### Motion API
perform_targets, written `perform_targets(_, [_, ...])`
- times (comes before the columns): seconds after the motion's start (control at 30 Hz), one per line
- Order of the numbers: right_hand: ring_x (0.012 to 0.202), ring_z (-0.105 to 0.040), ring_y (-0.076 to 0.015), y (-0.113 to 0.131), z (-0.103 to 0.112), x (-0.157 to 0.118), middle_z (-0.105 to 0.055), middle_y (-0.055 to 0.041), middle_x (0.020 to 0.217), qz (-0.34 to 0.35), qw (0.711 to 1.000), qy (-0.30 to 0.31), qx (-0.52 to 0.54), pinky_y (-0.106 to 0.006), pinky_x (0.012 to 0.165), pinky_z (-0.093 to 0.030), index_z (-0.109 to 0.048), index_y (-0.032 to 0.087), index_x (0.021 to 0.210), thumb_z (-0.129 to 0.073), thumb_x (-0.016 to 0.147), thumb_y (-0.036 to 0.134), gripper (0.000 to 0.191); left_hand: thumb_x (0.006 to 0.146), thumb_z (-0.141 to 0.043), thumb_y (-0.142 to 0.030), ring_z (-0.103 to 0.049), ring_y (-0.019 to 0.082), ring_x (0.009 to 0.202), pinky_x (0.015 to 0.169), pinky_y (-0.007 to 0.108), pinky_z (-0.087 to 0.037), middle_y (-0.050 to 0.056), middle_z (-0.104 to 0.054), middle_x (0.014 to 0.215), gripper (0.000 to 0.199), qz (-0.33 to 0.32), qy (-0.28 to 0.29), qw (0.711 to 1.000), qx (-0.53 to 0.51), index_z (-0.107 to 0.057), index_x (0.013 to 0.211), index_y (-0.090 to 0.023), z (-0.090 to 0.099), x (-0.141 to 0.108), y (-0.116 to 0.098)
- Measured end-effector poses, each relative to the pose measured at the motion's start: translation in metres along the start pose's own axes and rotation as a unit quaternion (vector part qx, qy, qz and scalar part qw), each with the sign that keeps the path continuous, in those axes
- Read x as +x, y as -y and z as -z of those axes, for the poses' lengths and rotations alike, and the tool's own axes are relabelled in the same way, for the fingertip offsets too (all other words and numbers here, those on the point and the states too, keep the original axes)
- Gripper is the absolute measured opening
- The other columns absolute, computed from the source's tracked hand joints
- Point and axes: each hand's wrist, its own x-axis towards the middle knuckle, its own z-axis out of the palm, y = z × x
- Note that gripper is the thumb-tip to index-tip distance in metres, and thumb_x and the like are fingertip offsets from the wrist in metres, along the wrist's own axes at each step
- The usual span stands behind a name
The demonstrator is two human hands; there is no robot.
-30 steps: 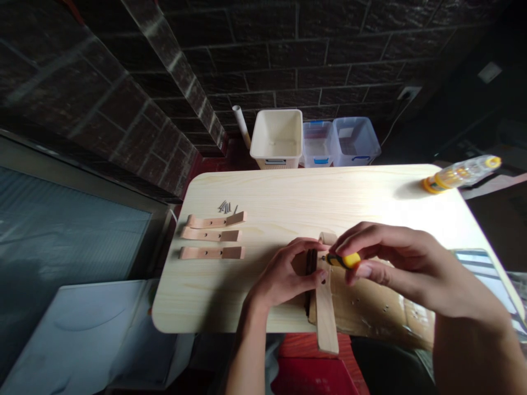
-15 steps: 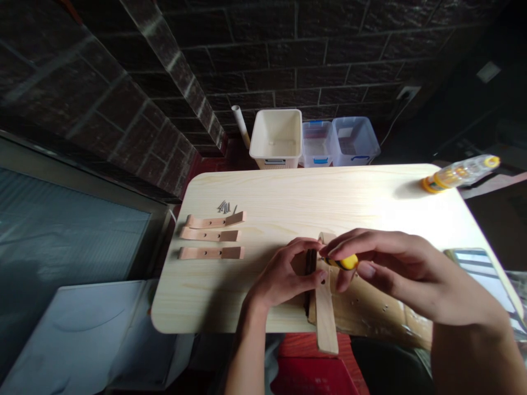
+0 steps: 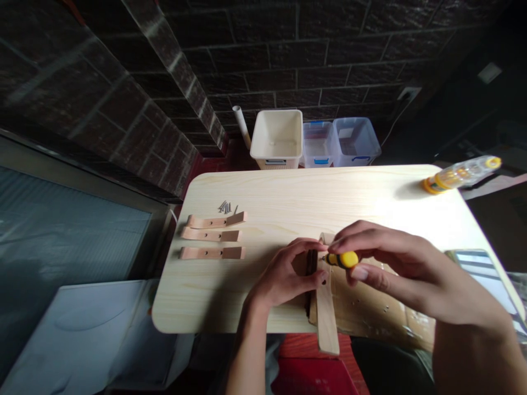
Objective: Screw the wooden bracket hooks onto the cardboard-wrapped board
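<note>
My right hand has its thumb and fingers closed round the yellow and black handle of a small screwdriver. The tip points at the upper part of a pale wooden strip with a curled end, where a hole or screw lies partly hidden. My left hand pinches that strip from the left, thumb beside a second dark hole. Under the strip lies a brown cardboard piece, dotted with small holes; the strip's lower end sticks out past the table edge.
Three similar wooden pieces and several loose screws lie on the left of the table. At the right back stands a clear bottle-like case with yellow ends; a phone-like device lies nearer. Plastic bins stand beyond the table.
My right fingers have shifted round the screwdriver handle, and more of its yellow end shows. The left hand and the wooden strip stay in place.
</note>
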Motion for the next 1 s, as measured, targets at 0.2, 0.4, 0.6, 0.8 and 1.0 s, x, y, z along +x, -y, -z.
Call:
perform_targets(0.2, [0.11, -0.066, -0.0247, 0.0026, 0.0012, -0.0012, -0.069, -0.009, 0.122, -0.004, 1.0, 0.013, -0.023, -0.034, 0.092, -0.056, -0.071, 0.026, 0.117, -0.063, 0.094, 0.022, 0.024, 0.08, -0.077, -0.025, -0.06, 0.028, 0.123, 0.11, 0.042, -0.044, 0.007, -0.063, 0.134, 0.044, -0.001, -0.012, 1.0, 0.006, -0.064, 0.122, -0.024, -0.0005, 0.0006, -0.0021])
perform_targets(0.4, [0.106, -0.068, -0.024, 0.0033, -0.0011, 0.0011, -0.071, -0.0074, 0.117, 0.001, 0.998, -0.02, -0.062, -0.032, 0.087, -0.057, -0.071, 0.027, 0.111, -0.069, 0.09, 0.022, 0.022, 0.08, -0.077, -0.023, -0.061, 0.028, 0.121, 0.109, 0.041, -0.045, 0.007, -0.065, 0.133, 0.044, 0.0, -0.011, 1.0, 0.006, -0.064, 0.122, -0.024, -0.0007, 0.0009, -0.0031])
perform_targets(0.6, [0.111, -0.066, -0.0248, 0.0071, -0.0045, 0.0006, -0.071, -0.007, 0.121, -0.007, 0.998, -0.023, -0.059, -0.033, 0.092, -0.056, -0.07, 0.027, 0.115, -0.066, 0.092, 0.024, 0.023, 0.08, -0.077, -0.025, -0.06, 0.028, 0.124, 0.11, 0.042, -0.044, 0.007, -0.064, 0.134, 0.047, 0.015, -0.011, 1.0, 0.015, -0.063, 0.125, -0.024, 0.0, 0.001, -0.0057])
perform_targets(0.8, [0.104, -0.068, -0.0239, 0.0039, -0.0046, -0.0022, -0.072, -0.0067, 0.115, -0.018, 0.998, -0.024, -0.051, -0.032, 0.089, -0.057, -0.07, 0.026, 0.111, -0.069, 0.09, 0.024, 0.021, 0.079, -0.078, -0.023, -0.06, 0.028, 0.123, 0.11, 0.041, -0.044, 0.006, -0.064, 0.134, 0.046, 0.013, -0.016, 1.0, 0.005, -0.064, 0.122, -0.024, -0.0015, 0.0009, -0.0039])
perform_targets(1.0, [0.1, -0.069, -0.0246, 0.0008, -0.0041, 0.0004, -0.072, -0.0079, 0.109, -0.018, 0.998, -0.035, -0.038, -0.035, 0.087, -0.057, -0.07, 0.025, 0.106, -0.074, 0.087, 0.025, 0.02, 0.079, -0.078, -0.025, -0.061, 0.028, 0.122, 0.109, 0.041, -0.045, 0.007, -0.064, 0.134, 0.045, 0.019, -0.01, 1.0, -0.003, -0.064, 0.122, -0.024, -0.002, 0.0002, -0.0014])
